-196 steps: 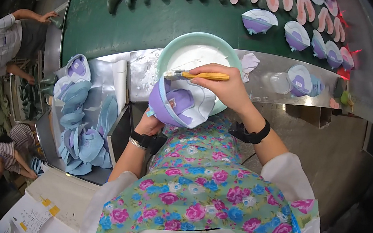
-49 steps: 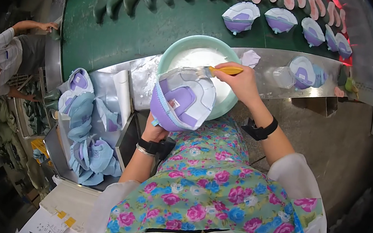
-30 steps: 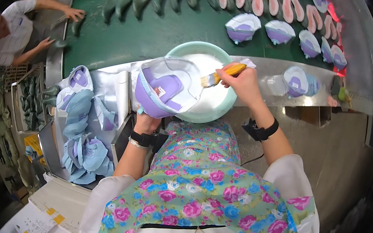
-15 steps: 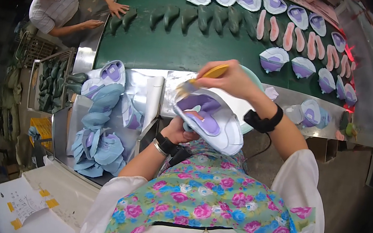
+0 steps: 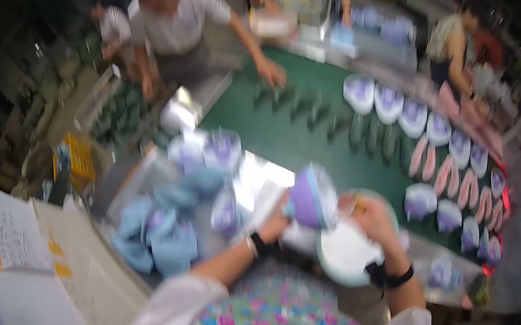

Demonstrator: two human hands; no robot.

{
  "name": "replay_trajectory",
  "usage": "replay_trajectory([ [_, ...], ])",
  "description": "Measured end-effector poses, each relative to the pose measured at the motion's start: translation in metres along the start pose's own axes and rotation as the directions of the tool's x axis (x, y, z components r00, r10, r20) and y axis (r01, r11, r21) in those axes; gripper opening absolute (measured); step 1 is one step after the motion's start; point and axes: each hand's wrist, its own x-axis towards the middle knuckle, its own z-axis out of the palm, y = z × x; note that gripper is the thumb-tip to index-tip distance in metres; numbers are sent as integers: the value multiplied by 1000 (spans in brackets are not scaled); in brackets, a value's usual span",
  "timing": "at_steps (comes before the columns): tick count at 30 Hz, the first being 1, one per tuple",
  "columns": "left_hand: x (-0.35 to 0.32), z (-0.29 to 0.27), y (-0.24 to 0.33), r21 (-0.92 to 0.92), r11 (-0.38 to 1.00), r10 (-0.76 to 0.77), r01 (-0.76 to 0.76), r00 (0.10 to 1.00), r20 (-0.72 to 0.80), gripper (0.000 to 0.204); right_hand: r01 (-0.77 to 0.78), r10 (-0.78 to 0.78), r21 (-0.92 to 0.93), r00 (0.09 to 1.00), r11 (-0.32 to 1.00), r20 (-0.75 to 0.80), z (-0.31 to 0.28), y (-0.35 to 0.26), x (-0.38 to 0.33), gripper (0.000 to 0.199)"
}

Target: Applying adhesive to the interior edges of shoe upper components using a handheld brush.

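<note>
My left hand grips a purple and white shoe upper, held up above the near edge of the green belt. My right hand is closed round a brush; only a blurred bit of its yellow handle shows. That hand is over the far rim of a round bowl with white contents and a pale green rim. The brush's bristles cannot be made out. To the left lie light blue shoe uppers in a pile, with purple and white uppers beyond them.
The green belt carries dark green shoe lasts, pink insoles and rows of purple-white uppers. A co-worker reaches onto its far left end. A yellow crate stands at left, near a paper-covered board.
My view has swung, so the scene has shifted and blurred. The upper is tipped upright, its purple side showing. My right hand has moved from the upper to the bowl with the brush.
</note>
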Motion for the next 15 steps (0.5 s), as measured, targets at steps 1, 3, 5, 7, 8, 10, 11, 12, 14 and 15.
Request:
replay_trajectory([
  [1, 12, -4, 1, 152, 980, 129, -125, 991, -17, 73, -56, 62, -77, 995, 995, 81, 12, -6, 13, 36],
  [3, 33, -11, 37, -19, 999, 40, -40, 998, 37, 73, -280, 278, -18, 943, 960, 182, 21, -17, 29, 38],
  [5, 41, -34, 41, -145, 978, -139, 151, 986, 88, 64, -280, 279, -19, 941, 960, 194, 24, -22, 46, 37],
  [7, 39, -73, 26, -140, 957, -249, 254, 967, 55, 49, -264, 281, -110, 941, 958, 188, 16, -29, 52, 30],
  [8, 30, -98, 14, -31, 947, -322, 321, 945, -48, 46, -286, 300, -104, 940, 952, 162, 12, -20, 54, 30],
  [10, -9, -159, -73, 405, 770, -326, 493, 849, -415, 45, -109, 157, -296, 978, 949, 141, -6, 9, 53, 25],
  [11, -18, -169, -62, 507, 543, -405, 669, 738, -540, 51, -49, 77, -305, 994, 951, 79, -20, 36, 49, 24],
  [12, -47, -185, -83, 460, 394, -465, 796, 604, -647, 61, -64, 96, -342, 992, 938, 77, -33, 53, 49, 24],
  [14, -109, -204, -115, 260, 277, -637, 925, 380, -670, 64, -112, 132, -468, 991, 877, 10, -57, 69, 51, 20],
  [15, -120, -200, -112, 333, 236, -670, 913, 401, -625, 64, -218, 217, -500, 974, 838, -61, -72, 83, 45, 20],
])
